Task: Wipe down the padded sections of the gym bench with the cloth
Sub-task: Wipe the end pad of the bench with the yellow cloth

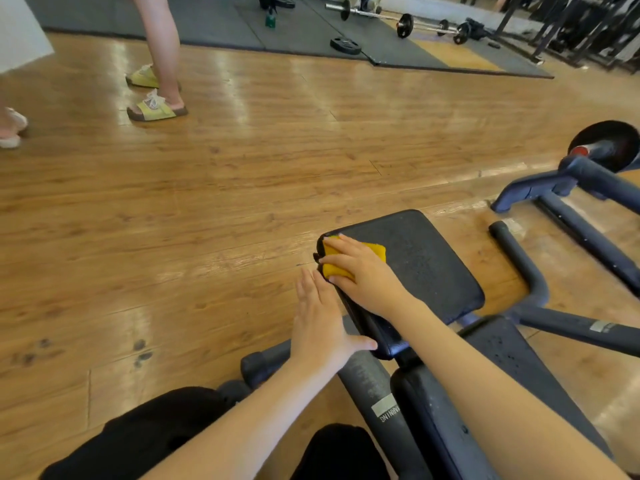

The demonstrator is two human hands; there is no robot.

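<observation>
While right hand (pixel 367 275) presses yellow cloth (pixel 375 250) flat, fingers spread, on seat pad (pixel 426 261), frame centre: cloth soft, light, bunches easily; palm-down hold best. Left hand (pixel 320 327) open, bracing pad edge.

Glossy wood-plank floor (pixel 242 168) runs right across the room, catching pale streaks of light. Beyond it lie dark rubber mats (pixel 214 26), with a loaded barbell (pixel 398 20) resting on them and a loose weight plate (pixel 345 46) just beside. Dark metal racks (pixel 588 26) crowd the far right corner. Off to the left, someone's bare legs stand in yellow-green sandals (pixel 156 107) on the planks.
</observation>
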